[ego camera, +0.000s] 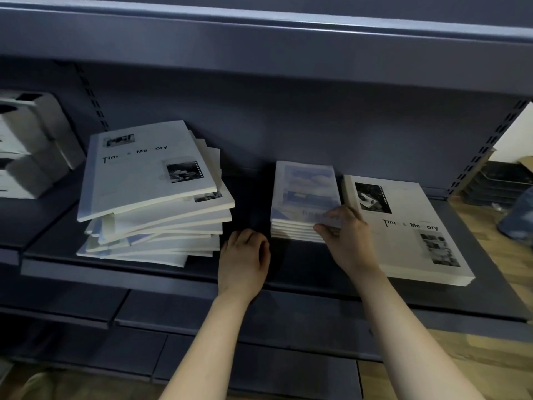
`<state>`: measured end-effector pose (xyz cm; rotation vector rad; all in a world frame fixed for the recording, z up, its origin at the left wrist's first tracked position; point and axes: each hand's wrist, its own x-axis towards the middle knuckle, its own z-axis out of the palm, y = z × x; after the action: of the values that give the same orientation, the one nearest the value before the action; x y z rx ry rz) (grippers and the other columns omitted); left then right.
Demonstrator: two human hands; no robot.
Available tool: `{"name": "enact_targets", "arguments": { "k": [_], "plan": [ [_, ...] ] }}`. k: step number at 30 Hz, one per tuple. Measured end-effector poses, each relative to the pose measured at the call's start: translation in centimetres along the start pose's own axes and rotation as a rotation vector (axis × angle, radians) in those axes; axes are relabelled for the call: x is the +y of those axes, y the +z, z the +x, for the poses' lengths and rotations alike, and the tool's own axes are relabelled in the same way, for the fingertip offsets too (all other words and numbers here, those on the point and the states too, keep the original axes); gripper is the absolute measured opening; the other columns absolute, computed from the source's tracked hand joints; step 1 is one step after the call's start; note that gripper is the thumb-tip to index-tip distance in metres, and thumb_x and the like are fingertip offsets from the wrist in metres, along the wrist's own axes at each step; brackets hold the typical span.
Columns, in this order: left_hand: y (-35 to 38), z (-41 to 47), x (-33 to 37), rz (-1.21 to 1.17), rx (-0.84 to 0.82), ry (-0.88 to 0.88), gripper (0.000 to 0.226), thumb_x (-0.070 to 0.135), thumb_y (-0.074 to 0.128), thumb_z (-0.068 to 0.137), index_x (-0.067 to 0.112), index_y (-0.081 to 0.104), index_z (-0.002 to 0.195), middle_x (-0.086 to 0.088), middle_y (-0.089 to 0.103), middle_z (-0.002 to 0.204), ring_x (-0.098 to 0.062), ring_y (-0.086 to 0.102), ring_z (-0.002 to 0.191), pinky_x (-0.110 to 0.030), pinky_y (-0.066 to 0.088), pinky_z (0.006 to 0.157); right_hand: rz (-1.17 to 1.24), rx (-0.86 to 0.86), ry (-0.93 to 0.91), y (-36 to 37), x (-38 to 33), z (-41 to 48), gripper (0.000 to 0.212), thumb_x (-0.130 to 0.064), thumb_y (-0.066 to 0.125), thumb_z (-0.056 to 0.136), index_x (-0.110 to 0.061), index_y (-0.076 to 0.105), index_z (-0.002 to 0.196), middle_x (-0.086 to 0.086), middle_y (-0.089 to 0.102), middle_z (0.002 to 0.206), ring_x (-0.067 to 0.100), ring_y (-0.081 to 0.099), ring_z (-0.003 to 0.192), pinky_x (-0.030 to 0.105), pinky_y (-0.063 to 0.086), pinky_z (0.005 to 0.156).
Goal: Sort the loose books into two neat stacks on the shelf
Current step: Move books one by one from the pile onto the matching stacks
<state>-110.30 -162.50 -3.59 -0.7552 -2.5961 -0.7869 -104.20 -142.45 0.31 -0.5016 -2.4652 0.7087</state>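
Seating a small pale-blue paperback book [305, 186] on the neat stack of small blue books [294, 233], mid dark grey metal shelf [115, 272]. Right hand [346, 238] pinches its near corner; left hand [245, 252] loosely curled, holding nothing, at the stack's 8 o'clock. Neat stack of large white books [409, 232] at 3 o'clock, just beside. Untidy mixed pile [155, 203] at 9 o'clock, edges overhanging: probably next, lifting its top book. Bare shelf between pile and stacks gives room.
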Motion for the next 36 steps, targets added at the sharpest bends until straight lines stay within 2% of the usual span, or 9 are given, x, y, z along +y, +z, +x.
{"name": "enact_targets", "arguments": {
  "k": [3,5,8,12,20,24,29,33,36],
  "plan": [
    [-0.6,-0.1,0.1,-0.138,-0.031,0.0,0.011,0.017,0.053,0.092,0.016,0.064,0.095,0.0,0.058,0.094,-0.018,0.051,0.089,-0.027,0.04,0.073,-0.074,0.054,-0.053,0.1,0.2,-0.9,0.031,-0.021,0.076,0.079,-0.011,0.067,0.107,0.01,0.053,0.122,0.029,0.05,0.113,0.023,0.034,0.089],
    [-1.4,-0.1,0.4,-0.268,-0.069,-0.024,0.015,0.019,0.051,0.094,0.017,0.063,0.102,0.002,0.057,0.1,-0.013,0.051,0.092,-0.025,0.043,0.075,-0.097,0.132,-0.078,0.3,0.3,-1.6,0.024,-0.016,0.076,0.078,-0.011,0.069,0.101,0.01,0.054,0.115,0.031,0.049,0.108,0.022,0.031,0.087],
    [-3.1,0.0,1.2,-0.335,-0.062,0.011,0.017,0.021,0.051,0.095,0.019,0.063,0.106,0.004,0.059,0.102,-0.009,0.056,0.084,-0.027,0.049,0.072,-0.018,0.171,-0.151,0.5,-0.1,-2.7,0.014,-0.007,0.073,0.077,-0.012,0.067,0.088,0.007,0.059,0.1,0.025,0.057,0.094,0.024,0.042,0.076],
    [-5.6,0.5,1.8,-0.367,0.054,0.103,0.015,0.018,0.052,0.094,0.017,0.065,0.102,0.002,0.062,0.094,-0.011,0.058,0.077,-0.032,0.05,0.069,0.018,0.081,-0.205,1.6,-1.3,-4.0,0.011,-0.005,0.07,0.078,-0.014,0.066,0.084,0.002,0.061,0.091,0.023,0.061,0.085,0.024,0.043,0.066],
    [-13.0,2.3,0.1,-0.3,0.283,0.131,0.02,0.013,0.049,0.087,0.01,0.068,0.095,-0.002,0.066,0.094,-0.018,0.059,0.087,-0.026,0.045,0.077,-0.022,-0.142,-0.218,4.0,-3.8,-4.7,0.012,-0.019,0.067,0.083,-0.021,0.068,0.095,0.0,0.064,0.099,0.02,0.057,0.097,0.027,0.04,0.074],
    [-16.5,3.2,-3.2,-0.038,0.347,-0.013,0.025,0.02,0.05,0.085,0.013,0.069,0.099,-0.007,0.067,0.1,-0.031,0.056,0.095,-0.037,0.044,0.081,-0.007,-0.162,-0.232,5.2,-5.4,-4.6,0.013,-0.019,0.066,0.084,-0.021,0.069,0.096,-0.001,0.063,0.098,0.018,0.055,0.096,0.024,0.036,0.073],
    [-19.3,3.0,-7.3,0.212,0.303,-0.36,0.024,0.025,0.053,0.086,0.009,0.065,0.1,-0.024,0.058,0.105,-0.043,0.049,0.097,-0.043,0.039,0.077,-0.023,-0.16,-0.22,6.6,-6.5,-4.4,0.009,-0.021,0.064,0.085,-0.022,0.068,0.094,-0.003,0.061,0.095,0.014,0.052,0.096,0.024,0.035,0.073],
    [-19.4,3.6,-11.3,0.108,0.123,-0.558,0.06,0.057,0.048,0.084,0.004,0.059,0.112,-0.025,0.056,0.11,-0.041,0.05,0.1,-0.037,0.036,0.073,-0.062,-0.141,-0.213,7.2,-6.5,-4.4,0.008,-0.019,0.065,0.085,-0.022,0.069,0.091,-0.005,0.062,0.094,0.014,0.05,0.098,0.023,0.035,0.074],
    [-19.5,3.9,-11.9,0.023,0.097,-0.643,0.083,0.084,0.042,0.065,0.01,0.065,0.094,-0.014,0.066,0.089,-0.034,0.059,0.083,-0.033,0.042,0.064,-0.069,-0.134,-0.215,7.3,-6.6,-4.4,0.008,-0.018,0.065,0.084,-0.022,0.069,0.089,-0.006,0.061,0.093,0.015,0.05,0.097,0.023,0.034,0.075]
  ]
}}
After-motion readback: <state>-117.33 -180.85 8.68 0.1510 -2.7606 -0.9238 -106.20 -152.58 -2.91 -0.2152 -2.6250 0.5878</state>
